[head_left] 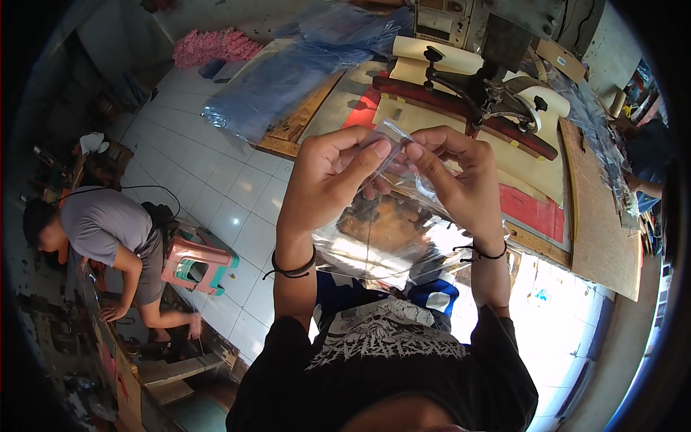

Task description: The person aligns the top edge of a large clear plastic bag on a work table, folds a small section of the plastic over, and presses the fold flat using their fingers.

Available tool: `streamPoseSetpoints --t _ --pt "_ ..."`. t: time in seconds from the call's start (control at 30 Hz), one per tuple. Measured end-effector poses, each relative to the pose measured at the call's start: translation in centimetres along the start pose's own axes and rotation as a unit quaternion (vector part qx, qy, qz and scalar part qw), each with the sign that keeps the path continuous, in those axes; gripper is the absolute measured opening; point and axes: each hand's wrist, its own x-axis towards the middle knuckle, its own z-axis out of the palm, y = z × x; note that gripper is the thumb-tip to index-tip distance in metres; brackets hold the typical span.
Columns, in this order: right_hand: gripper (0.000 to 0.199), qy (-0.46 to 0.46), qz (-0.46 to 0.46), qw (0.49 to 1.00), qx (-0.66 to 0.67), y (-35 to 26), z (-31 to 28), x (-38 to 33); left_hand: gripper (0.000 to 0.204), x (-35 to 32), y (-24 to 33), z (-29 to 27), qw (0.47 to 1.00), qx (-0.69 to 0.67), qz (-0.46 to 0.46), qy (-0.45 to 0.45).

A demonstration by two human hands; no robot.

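Both my hands are raised in front of my chest, close together, gripping a clear plastic sheet [392, 137] at its upper edge. My left hand [332, 167] pinches it between thumb and bent fingers. From the other side, my right hand [459, 164] is closed on it in the same way, with the two thumb tips a short way apart. Below the hands a wide, shiny part of clear plastic [338, 248] spreads over my lap. Its folds and glare make its full outline hard to make out.
Beyond my hands, a press machine's dark red bar [425, 99] lies across a worktable with a red sheet [529, 210]. Bluish clear plastic sheets [266, 93] are piled at the back left, near a pink bundle [216, 49]. A person [108, 219] bends beside a stool [201, 261]; another person [648, 155] is at right.
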Motion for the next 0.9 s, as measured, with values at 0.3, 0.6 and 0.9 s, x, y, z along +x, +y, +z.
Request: streamPoseSetpoints --t 0.3,0.6,0.9 --pt "0.021 -0.025 0.020 0.991 0.132 0.0 0.2 -0.1 0.026 0.0 -0.2 -0.1 1.000 -0.002 -0.009 0.007" --pt "0.021 -0.012 0.020 0.999 0.022 -0.5 -0.3 -0.2 0.029 -0.1 -0.4 -0.2 1.000 -0.017 -0.010 0.010" --pt "0.020 0.143 -0.197 0.951 -0.190 0.2 0.8 -0.4 0.040 0.2 -0.8 -0.2 0.998 -0.046 0.016 0.026"
